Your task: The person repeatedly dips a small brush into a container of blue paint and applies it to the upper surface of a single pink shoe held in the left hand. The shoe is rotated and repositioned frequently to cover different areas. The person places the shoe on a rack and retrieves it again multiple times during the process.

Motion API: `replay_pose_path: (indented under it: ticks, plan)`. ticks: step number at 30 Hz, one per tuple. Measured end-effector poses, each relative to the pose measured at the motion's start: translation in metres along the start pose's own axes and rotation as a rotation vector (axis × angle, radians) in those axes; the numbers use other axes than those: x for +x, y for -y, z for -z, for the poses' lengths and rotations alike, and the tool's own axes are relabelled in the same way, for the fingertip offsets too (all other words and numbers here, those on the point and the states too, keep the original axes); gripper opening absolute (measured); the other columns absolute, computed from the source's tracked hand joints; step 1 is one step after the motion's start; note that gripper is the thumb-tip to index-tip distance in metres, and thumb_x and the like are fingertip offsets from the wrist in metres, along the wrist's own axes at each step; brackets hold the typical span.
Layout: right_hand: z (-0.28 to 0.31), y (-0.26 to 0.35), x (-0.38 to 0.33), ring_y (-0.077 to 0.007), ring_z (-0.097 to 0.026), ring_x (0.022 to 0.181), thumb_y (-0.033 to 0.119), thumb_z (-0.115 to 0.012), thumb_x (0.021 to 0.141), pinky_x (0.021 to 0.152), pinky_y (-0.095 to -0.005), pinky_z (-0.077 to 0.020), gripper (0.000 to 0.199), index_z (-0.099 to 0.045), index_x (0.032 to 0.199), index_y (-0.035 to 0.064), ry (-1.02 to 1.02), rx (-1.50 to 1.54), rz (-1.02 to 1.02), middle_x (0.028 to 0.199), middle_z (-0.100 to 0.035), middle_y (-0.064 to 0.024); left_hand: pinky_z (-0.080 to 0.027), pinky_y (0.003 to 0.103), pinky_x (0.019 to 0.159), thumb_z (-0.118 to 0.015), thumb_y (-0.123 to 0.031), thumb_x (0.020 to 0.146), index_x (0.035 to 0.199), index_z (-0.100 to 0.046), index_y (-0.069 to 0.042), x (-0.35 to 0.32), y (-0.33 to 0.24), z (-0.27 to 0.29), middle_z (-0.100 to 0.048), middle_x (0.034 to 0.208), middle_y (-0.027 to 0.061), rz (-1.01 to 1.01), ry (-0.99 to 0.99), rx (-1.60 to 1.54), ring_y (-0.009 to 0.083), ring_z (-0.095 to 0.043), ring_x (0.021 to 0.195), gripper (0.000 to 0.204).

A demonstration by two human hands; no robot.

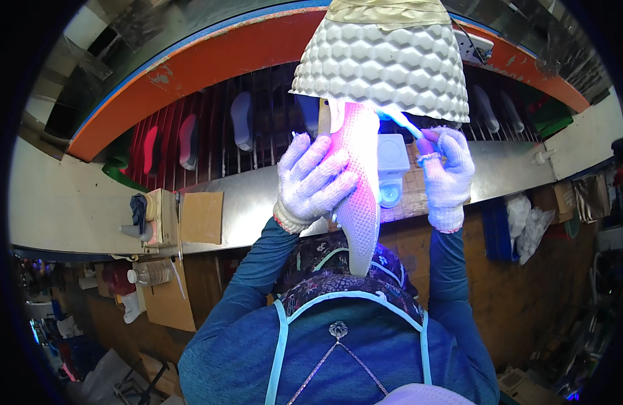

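My left hand point(313, 182) fingers wrap the knit shoe upper point(357, 189), right hand point(448, 172) pinches a brush point(400, 123); wobble could smear glue.

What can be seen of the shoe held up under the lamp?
The shoe is a pale knit upper tinted pink-violet by the light, held upright with its toe pointing down toward the person's chest. The gloved left hand grips its side; the gloved right hand holds a light-blue brush at its top. Its upper end sits beneath the lampshade.
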State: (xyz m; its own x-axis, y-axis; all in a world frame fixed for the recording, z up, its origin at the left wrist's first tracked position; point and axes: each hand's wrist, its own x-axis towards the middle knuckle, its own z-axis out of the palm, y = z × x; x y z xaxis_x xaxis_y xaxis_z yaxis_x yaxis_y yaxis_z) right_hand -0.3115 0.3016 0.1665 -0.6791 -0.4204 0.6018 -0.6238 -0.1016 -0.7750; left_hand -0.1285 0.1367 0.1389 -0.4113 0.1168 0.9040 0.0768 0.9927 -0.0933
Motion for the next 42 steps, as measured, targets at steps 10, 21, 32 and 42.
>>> replay_pose_path:
  ticks: [10, 21, 32, 42]
  plan:
    - [0.020, -0.001, 0.007, -0.0199, -0.062, 0.080, 0.004, -0.080, 0.072, 0.071, -0.0320, -0.0472, 0.014, -0.071, 0.083, 0.0048, 0.109, -0.284, 0.283, 0.090, -0.067, -0.0062, -0.041, 0.054, 0.105, -0.072, -0.021, 0.075, 0.104, -0.070, -0.026, 0.013, 0.012, -0.007, -0.070, 0.112, 0.0010, -0.037, 0.005, 0.039, 0.0286, -0.061, 0.116, 0.030]
    - [0.029, 0.016, 0.016, -0.0199, -0.061, 0.081, 0.012, -0.081, 0.070, 0.077, -0.0330, -0.0414, 0.015, -0.073, 0.083, 0.0097, 0.241, -0.416, 0.345, 0.089, -0.067, -0.0019, -0.041, 0.052, 0.105, -0.070, -0.022, 0.074, 0.100, -0.071, -0.027, 0.024, 0.025, -0.006, -0.070, 0.112, 0.0015, -0.045, 0.029, 0.102, 0.0277, -0.064, 0.113, 0.026]
    - [0.031, 0.015, 0.024, -0.0220, -0.063, 0.087, 0.009, -0.078, 0.072, 0.079, -0.0332, -0.0458, 0.012, -0.072, 0.083, 0.0053, 0.448, -0.223, 0.180, 0.089, -0.066, -0.0057, -0.041, 0.050, 0.104, -0.070, -0.023, 0.077, 0.099, -0.071, -0.026, 0.029, 0.035, -0.003, -0.070, 0.109, 0.0028, -0.039, -0.006, 0.166, 0.0277, -0.065, 0.111, 0.022]
    - [0.020, 0.025, 0.027, -0.0217, -0.062, 0.083, 0.000, -0.077, 0.069, 0.076, -0.0326, -0.0466, 0.017, -0.072, 0.085, 0.0037, 0.252, -0.371, 0.336, 0.090, -0.067, -0.0062, -0.040, 0.052, 0.104, -0.069, -0.023, 0.078, 0.100, -0.070, -0.026, 0.033, 0.036, 0.003, -0.070, 0.108, 0.0041, -0.053, -0.017, 0.149, 0.0289, -0.066, 0.109, 0.022]
